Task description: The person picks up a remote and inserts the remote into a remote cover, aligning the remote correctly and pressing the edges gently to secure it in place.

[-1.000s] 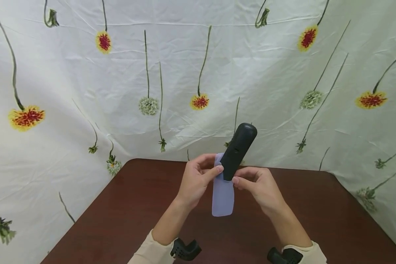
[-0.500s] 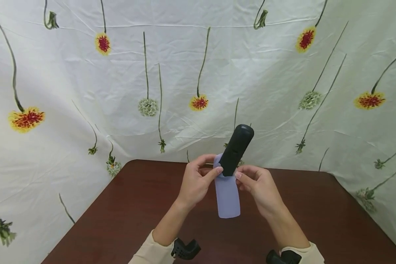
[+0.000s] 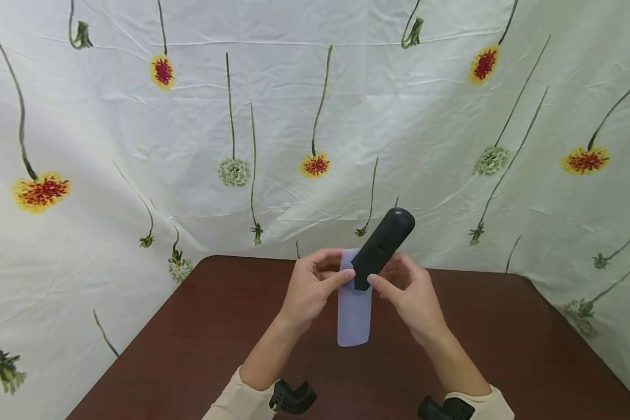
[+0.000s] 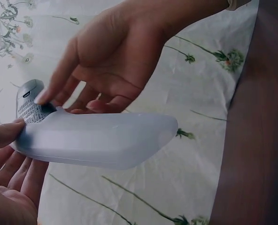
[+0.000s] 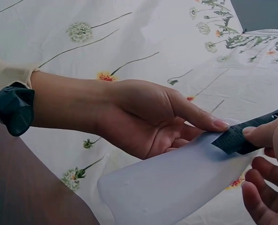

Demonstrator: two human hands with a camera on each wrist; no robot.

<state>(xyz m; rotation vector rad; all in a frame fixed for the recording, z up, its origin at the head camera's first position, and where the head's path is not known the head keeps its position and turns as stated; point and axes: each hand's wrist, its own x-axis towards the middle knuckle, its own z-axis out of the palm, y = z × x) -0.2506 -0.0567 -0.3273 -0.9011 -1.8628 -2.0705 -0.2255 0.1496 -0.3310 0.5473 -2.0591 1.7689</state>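
Observation:
A black remote control point(image 3: 384, 245) leans to the upper right in the head view, its lower end at the opening of a translucent lilac silicone cover point(image 3: 354, 321). The cover hangs nearly upright above the table. My left hand point(image 3: 308, 287) holds the cover by its upper part, thumb resting at the remote's edge. My right hand point(image 3: 413, 294) pinches the remote low on its other side, thumb in front and fingers behind it. Small print shows on the remote point(image 4: 31, 110) in the left wrist view. In the right wrist view the cover point(image 5: 162, 187) hides the remote's inserted end.
A dark reddish-brown table point(image 3: 241, 326) lies below both hands. Behind it hangs a white cloth point(image 3: 283, 105) printed with flowers. A black wrist camera point(image 3: 294, 398) sits on the left cuff, and another wrist camera point(image 3: 446, 408) on the right one.
The remote first stood a little steeper, then leaned further right and lower. The cover's bottom swung right and back left. My right fingers have moved from the cover's edge to behind the remote.

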